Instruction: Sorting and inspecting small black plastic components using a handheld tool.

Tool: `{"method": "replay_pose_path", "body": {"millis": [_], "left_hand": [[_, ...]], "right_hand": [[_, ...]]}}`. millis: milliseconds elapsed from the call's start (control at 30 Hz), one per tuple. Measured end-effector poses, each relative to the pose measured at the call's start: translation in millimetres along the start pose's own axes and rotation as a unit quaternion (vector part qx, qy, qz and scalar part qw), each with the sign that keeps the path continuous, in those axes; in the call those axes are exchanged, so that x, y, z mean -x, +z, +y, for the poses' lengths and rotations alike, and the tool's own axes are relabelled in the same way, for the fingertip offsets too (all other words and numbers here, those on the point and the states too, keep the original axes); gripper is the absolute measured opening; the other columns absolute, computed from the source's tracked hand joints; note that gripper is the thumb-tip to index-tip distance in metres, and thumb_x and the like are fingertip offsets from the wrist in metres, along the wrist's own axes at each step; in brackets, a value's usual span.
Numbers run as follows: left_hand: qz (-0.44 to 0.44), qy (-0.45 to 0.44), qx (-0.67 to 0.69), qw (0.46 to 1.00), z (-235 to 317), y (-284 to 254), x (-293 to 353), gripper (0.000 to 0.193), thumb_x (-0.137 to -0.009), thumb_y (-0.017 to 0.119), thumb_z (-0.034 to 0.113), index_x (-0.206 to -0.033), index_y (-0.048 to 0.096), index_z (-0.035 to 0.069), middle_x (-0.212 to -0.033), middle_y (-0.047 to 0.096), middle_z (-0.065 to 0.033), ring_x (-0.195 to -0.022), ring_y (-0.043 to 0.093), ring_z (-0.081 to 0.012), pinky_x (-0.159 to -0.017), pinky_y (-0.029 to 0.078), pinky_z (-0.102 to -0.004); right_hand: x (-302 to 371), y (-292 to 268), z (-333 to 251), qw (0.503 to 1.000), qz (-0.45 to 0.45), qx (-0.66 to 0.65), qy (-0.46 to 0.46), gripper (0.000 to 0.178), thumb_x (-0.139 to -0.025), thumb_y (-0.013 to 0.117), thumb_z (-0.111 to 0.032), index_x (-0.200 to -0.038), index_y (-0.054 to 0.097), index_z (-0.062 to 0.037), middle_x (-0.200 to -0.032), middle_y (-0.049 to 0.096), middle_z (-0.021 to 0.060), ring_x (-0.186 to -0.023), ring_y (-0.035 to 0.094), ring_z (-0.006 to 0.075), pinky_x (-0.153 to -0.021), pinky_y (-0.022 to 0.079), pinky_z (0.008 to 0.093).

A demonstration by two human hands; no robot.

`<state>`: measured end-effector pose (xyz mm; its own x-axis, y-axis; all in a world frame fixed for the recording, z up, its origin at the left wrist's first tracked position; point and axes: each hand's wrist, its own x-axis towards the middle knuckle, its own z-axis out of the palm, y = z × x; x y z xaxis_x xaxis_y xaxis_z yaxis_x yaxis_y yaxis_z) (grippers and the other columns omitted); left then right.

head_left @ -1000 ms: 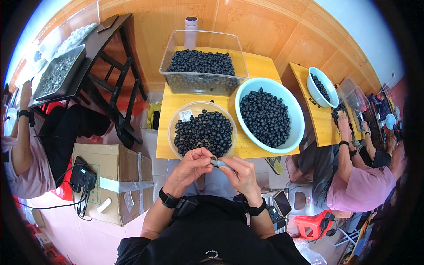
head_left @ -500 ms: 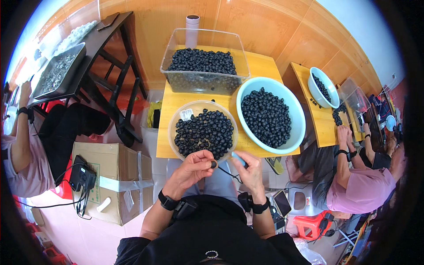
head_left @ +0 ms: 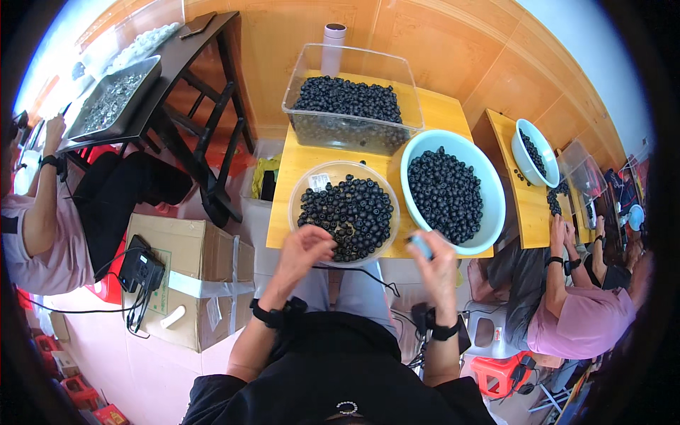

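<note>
My left hand [head_left: 306, 253] hovers at the near left rim of a clear round bowl [head_left: 293, 216], its fingers loosely bent and apart, with no bead visible in them. Black round beads [head_left: 348, 212] with holes lie in that bowl. Light blue shows in the grip of my right hand [head_left: 438, 268], which is closed around a small tool with a light blue handle [head_left: 421, 246]. Its dark tip points left; whether a bead sits on it I cannot tell. Just beyond this hand stands a large pale blue basin [head_left: 496, 212] full of similar black beads [head_left: 446, 191].
A clear rectangular tub [head_left: 340, 134] of black beads and a pale flask [head_left: 333, 49] stand at the back of the yellow table [head_left: 280, 230]. At left are a cardboard box [head_left: 180, 262] and a dark table [head_left: 170, 92]. Other people sit on both sides; a black cord [head_left: 368, 273] hangs below the bowl.
My hands have come apart: the right moved right with the blue-handled tool, toward the basin. The left hand shifted to the bowl's rim, and the bead it held is no longer visible there.
</note>
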<state>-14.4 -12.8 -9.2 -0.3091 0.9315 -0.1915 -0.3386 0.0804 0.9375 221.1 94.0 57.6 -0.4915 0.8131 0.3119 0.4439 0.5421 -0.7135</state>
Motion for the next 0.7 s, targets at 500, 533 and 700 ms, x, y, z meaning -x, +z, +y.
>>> {"method": "replay_pose_path", "body": {"millis": [500,533,700], "left_hand": [[0.075,0.165,-0.620,0.763,20.8,-10.7,-14.6,0.022,-0.065,0.071,0.008,-0.086,0.063,0.005,-0.083,0.061,-0.0120,-0.085,0.058,-0.0315,-0.072,0.048,-0.0426],[0.074,0.166,-0.620,0.763,21.4,-8.9,-15.1,0.022,-0.065,0.071,0.008,-0.086,0.063,0.005,-0.083,0.061,-0.0120,-0.085,0.058,-0.0315,-0.072,0.048,-0.0426],[0.061,0.181,-0.686,0.702,12.6,-5.1,-20.3,0.012,-0.068,0.063,0.001,-0.079,0.058,0.004,-0.079,0.058,-0.0125,-0.080,0.059,-0.0311,-0.067,0.050,-0.0419]], "right_hand": [[-1.7,8.4,12.8,0.991,0.114,0.038,0.056,0.018,-0.077,0.065,-0.001,-0.094,0.063,0.0030,-0.076,0.056,0.0131,-0.066,0.056,0.0256,-0.061,0.043,0.0332],[0.9,10.4,13.5,0.992,0.101,0.034,0.061,0.017,-0.077,0.065,-0.001,-0.093,0.063,0.0037,-0.075,0.056,0.0131,-0.066,0.056,0.0258,-0.061,0.043,0.0333],[9.8,20.6,18.1,0.993,0.111,0.007,0.032,0.016,-0.077,0.065,-0.003,-0.092,0.063,0.0043,-0.073,0.056,0.0145,-0.064,0.057,0.0279,-0.059,0.043,0.0346]]}}
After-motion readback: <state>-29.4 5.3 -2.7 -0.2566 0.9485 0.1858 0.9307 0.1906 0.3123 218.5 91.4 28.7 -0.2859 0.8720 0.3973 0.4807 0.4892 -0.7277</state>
